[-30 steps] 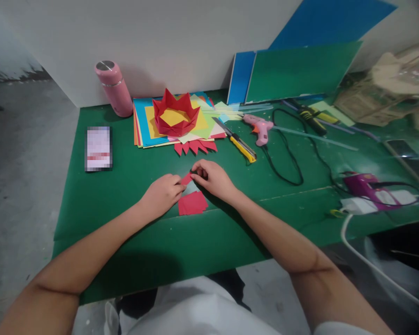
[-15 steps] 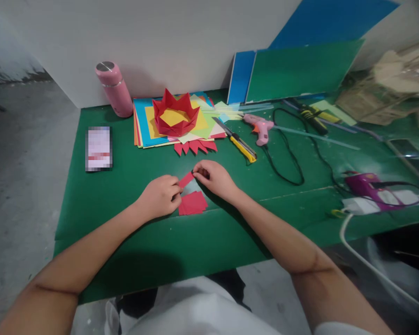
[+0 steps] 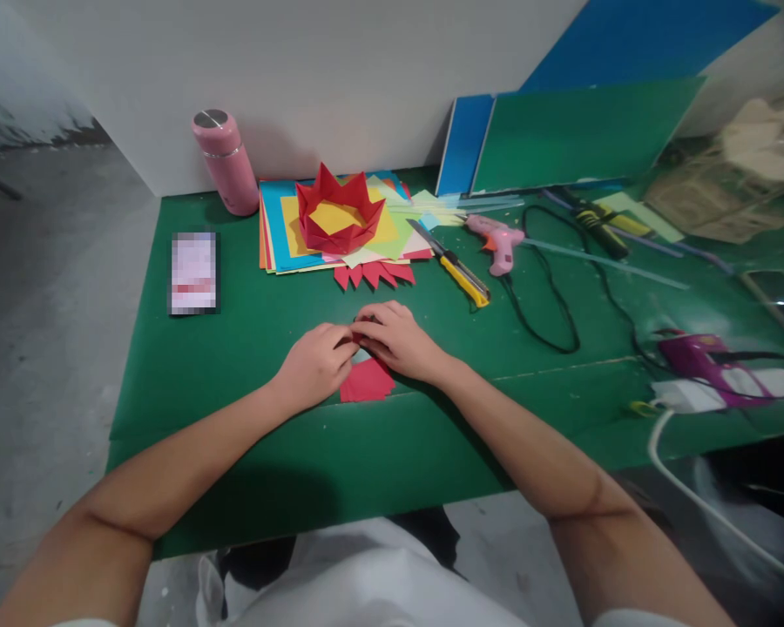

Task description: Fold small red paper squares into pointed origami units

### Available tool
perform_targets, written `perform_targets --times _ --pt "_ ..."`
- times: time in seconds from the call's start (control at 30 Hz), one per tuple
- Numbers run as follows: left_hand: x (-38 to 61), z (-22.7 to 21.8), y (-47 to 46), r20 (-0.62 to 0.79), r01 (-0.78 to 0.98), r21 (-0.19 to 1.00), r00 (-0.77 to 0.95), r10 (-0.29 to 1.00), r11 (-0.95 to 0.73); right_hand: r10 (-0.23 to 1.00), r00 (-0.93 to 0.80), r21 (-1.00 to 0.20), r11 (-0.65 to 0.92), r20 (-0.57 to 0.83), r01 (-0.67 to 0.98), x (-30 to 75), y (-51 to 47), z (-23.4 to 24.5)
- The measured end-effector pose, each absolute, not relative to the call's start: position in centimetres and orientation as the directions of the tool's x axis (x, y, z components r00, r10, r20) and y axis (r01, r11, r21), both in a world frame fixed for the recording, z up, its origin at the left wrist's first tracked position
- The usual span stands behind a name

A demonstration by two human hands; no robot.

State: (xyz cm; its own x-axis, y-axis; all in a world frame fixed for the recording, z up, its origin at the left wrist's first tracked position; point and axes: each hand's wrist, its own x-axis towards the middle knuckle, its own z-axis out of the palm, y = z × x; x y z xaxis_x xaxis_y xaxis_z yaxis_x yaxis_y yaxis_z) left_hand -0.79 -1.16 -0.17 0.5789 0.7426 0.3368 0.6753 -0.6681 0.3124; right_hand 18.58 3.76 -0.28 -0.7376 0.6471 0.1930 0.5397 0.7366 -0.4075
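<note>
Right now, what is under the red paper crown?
The red paper crown sits on a stack of coloured paper sheets; blue, orange and yellow edges show. Which sheet lies directly beneath its base is covered.

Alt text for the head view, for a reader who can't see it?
The left hand and right hand pinch a small red paper piece together on a green table, just beyond flat red paper squares. Farther back sit a red paper crown on coloured sheets, a pink bottle, a phone, a yellow utility knife and a pink glue gun.
</note>
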Motion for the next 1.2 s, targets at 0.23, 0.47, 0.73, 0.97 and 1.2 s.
perform_targets --times 0.23,0.47,0.73,0.97,1.2 --pt "-1.05 0.25 -0.57 0.257 0.773 0.452 0.364 0.895 -0.445 0.642 -0.729 -0.424 0.743 0.236 0.517 18.78 3.88 -0.22" --pt "-1.02 0.11 -0.45 0.234 0.778 0.509 0.286 0.929 -0.368 0.617 -0.762 -0.409 0.758 0.196 0.509 18.69 3.84 -0.13" --pt "-1.08 -0.03 -0.4 0.227 0.742 0.546 0.316 0.921 -0.389 0.614 -0.696 -0.41 0.781 0.371 0.471 18.7 3.9 -0.35" --pt "-1.1 -0.09 -0.37 0.241 0.694 0.602 0.315 0.918 -0.396 0.614 -0.636 -0.349 0.789 0.468 0.506 18.93 3.71 -0.7" --pt "-1.11 -0.54 -0.07 0.241 0.737 0.529 0.344 0.907 -0.421 0.638 -0.671 -0.34 0.77 0.379 0.54 19.21 3.75 -0.53"
